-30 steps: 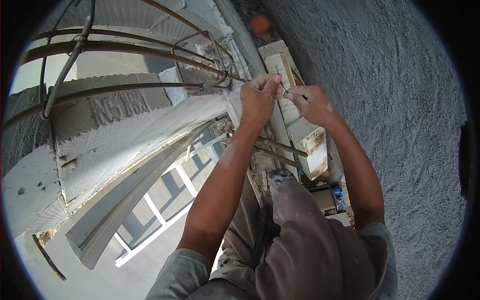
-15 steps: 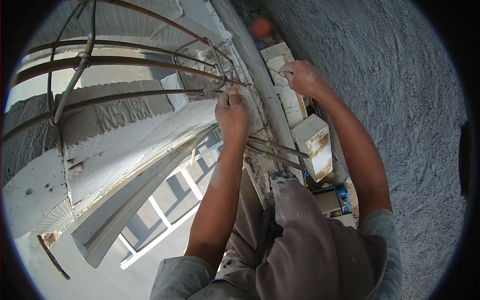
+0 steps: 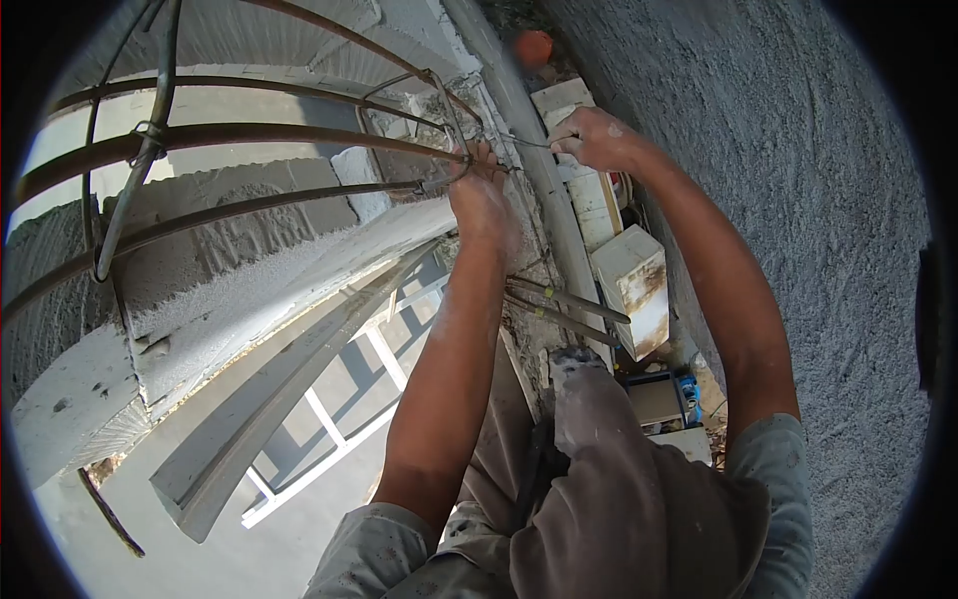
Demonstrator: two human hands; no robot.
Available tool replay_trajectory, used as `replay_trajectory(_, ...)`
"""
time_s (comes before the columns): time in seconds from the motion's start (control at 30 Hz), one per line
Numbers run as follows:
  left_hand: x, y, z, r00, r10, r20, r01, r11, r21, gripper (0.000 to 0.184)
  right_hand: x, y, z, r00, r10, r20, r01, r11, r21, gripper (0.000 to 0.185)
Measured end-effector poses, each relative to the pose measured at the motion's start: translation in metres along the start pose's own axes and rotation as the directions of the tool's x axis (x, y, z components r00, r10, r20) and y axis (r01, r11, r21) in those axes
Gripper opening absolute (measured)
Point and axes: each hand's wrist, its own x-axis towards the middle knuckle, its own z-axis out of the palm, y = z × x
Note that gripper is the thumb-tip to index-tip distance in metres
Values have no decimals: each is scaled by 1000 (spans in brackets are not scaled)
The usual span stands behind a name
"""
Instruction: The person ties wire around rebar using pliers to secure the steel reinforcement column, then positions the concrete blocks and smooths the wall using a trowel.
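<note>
We noted the tie wire (image 3: 527, 144) pinched in the closed fingertips of the right hand (image 3: 596, 140), extending toward the rebar cage (image 3: 309, 133). We saw the left hand (image 3: 481, 200) raised at the bar ends, its closure unclear.

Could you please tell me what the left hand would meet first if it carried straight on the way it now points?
Most likely the left hand would meet the rusty bar whose end lies right by its fingers. Depth is unclear in this single view, so it may already be touching it.
</note>
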Motion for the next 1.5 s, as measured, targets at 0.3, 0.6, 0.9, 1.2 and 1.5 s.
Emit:
replay_trajectory(0.3,7,0,8,1000,-10,-28,9,998,-59,26,17,5,-15,994,-31,104,35,999,-32,17)
replay_trajectory(0.6,14,-3,-3,998,-57,35,56,998,38,66,7,-9,-15,933,125,338,-243,910,335,18)
replay_trajectory(0.9,8,2,-1,998,-51,42,48,997,64,72,-6,10,19,896,122,428,-425,519,742,21)
replay_trajectory(1.2,14,-6,-2,998,-52,24,51,998,41,77,13,5,14,930,73,361,-282,772,570,25)
replay_trajectory(1.5,25,-3,-5,990,32,135,-37,999,38,81,41,-35,22,999,39,16,-42,925,378,21)
